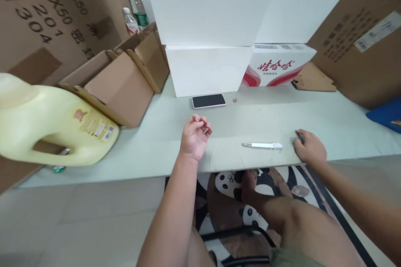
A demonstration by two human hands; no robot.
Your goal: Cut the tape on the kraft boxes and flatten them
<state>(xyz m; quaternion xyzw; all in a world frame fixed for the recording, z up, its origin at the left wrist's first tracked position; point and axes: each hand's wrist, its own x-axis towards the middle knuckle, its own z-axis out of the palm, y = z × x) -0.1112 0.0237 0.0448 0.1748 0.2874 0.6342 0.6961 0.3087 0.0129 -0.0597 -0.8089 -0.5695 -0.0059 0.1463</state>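
My left hand (196,137) is raised over the table, palm turned up, its fingers curled in toward the thumb. Nothing shows in its palm. Over on the right, my right hand (310,147) rests at the table's front edge, closed around a small dark object (300,137) that is mostly hidden by the fingers. Between the two hands lies a white craft knife (263,145) with its metal tip pointing left, nearer to my right hand. A phone (208,101) with a dark screen lies beyond my left hand. To the phone's right is a small brown scrap (234,100).
White boxes (209,69) and a red-and-white printed carton (275,66) stand along the back. At left are open cardboard boxes (120,87), a large yellow jug (62,125) and plastic bottles (136,4). A cardboard piece (315,78) and blue item (387,114) lie right.
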